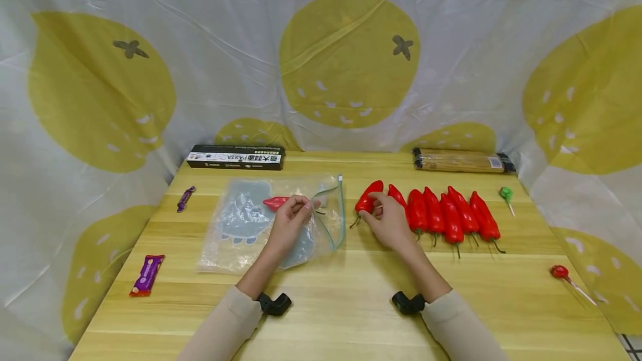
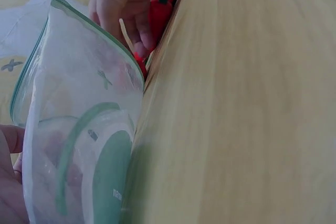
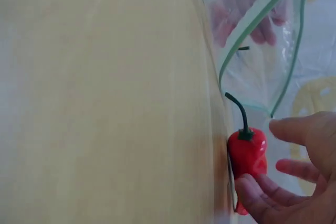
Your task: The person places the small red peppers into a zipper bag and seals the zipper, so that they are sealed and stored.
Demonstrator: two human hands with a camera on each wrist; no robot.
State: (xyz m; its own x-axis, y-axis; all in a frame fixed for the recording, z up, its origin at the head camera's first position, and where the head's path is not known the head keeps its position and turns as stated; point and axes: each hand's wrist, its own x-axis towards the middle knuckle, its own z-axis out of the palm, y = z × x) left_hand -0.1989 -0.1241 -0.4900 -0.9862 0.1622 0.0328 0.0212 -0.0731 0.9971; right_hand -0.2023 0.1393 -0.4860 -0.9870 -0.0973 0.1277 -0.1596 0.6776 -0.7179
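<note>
Table (image 1: 346, 316): pale wood
Bag (image 1: 246, 222): clear, mouth gaping, one red pepper (image 1: 275, 203) inside
Left hand (image 1: 291, 217): pinching the bag
Right hand (image 1: 393, 223): unclenched, fingers touching another pepper (image 3: 248, 153)

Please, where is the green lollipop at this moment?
In the head view, the green lollipop lies on the right side of the table, just right of the red peppers and in front of the long brown pack.
</note>
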